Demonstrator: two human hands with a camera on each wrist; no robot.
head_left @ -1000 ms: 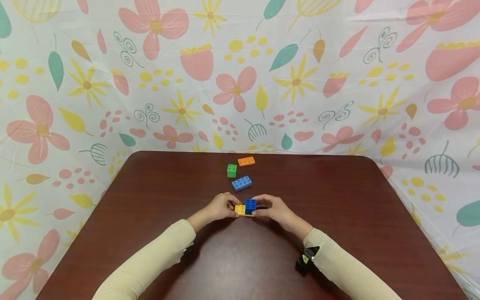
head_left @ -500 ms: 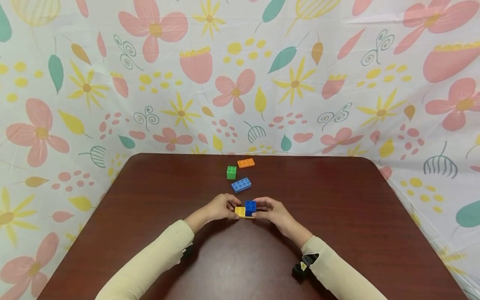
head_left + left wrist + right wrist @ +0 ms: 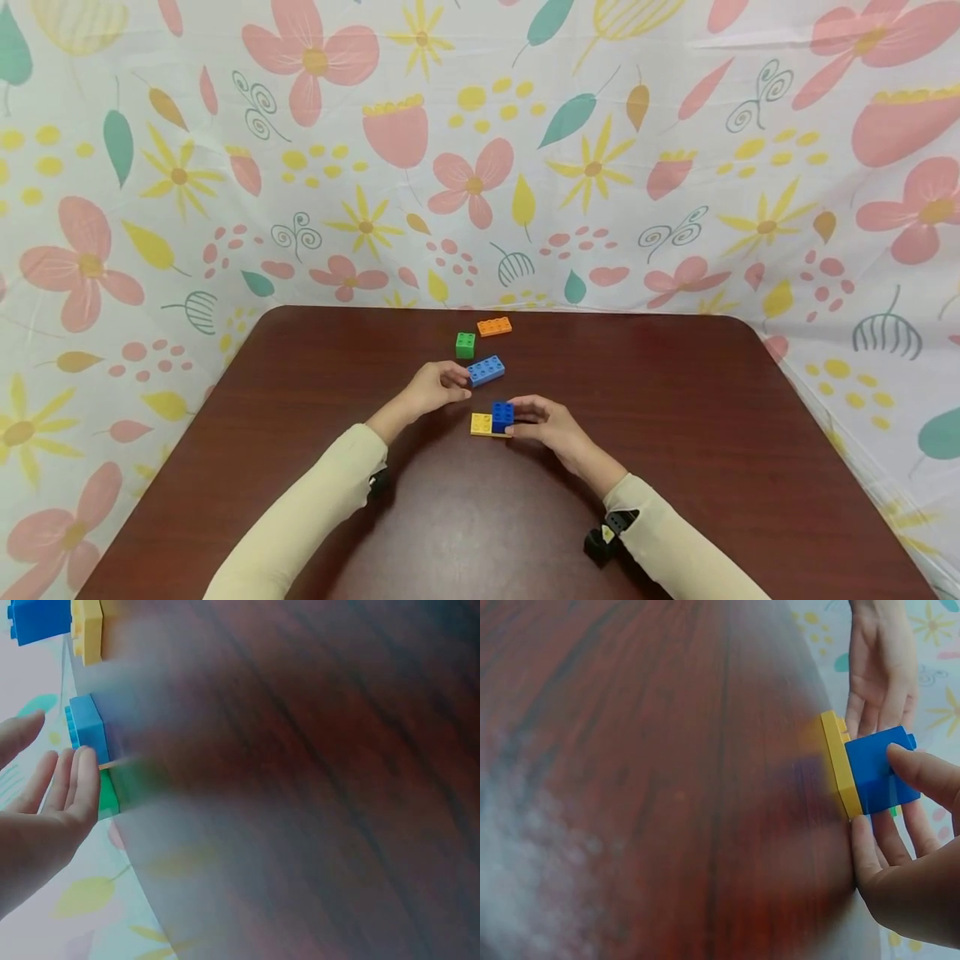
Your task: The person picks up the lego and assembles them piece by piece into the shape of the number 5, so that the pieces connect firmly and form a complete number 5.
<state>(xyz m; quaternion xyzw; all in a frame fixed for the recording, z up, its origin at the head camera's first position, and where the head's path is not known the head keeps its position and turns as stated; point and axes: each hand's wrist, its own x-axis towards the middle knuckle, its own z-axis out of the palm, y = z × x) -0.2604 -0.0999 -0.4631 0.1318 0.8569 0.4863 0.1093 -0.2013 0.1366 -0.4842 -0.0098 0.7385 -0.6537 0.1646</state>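
A dark blue brick [image 3: 502, 416] stands on the right half of a flat yellow brick [image 3: 482, 424] in the head view. My right hand [image 3: 553, 429] holds the dark blue brick, its thumb on the near side, as the right wrist view shows on the blue brick [image 3: 881, 769]. Farther back lies a lighter blue brick [image 3: 486, 370] with two rows of studs. My left hand [image 3: 433, 390] is at that brick's left end, thumb and fingers spread apart. In the left wrist view, the fingers [image 3: 86, 780] are beside the light blue brick [image 3: 88, 729]; whether they touch it I cannot tell.
Behind the light blue brick stand a green brick [image 3: 465, 345] and a flat orange brick [image 3: 494, 326]. The dark wooden table [image 3: 660, 400] ends at a flower-patterned cloth [image 3: 480, 175] at the back.
My left hand has let go of the yellow brick and moved away to the light blue brick. My right hand stays at the dark blue brick.
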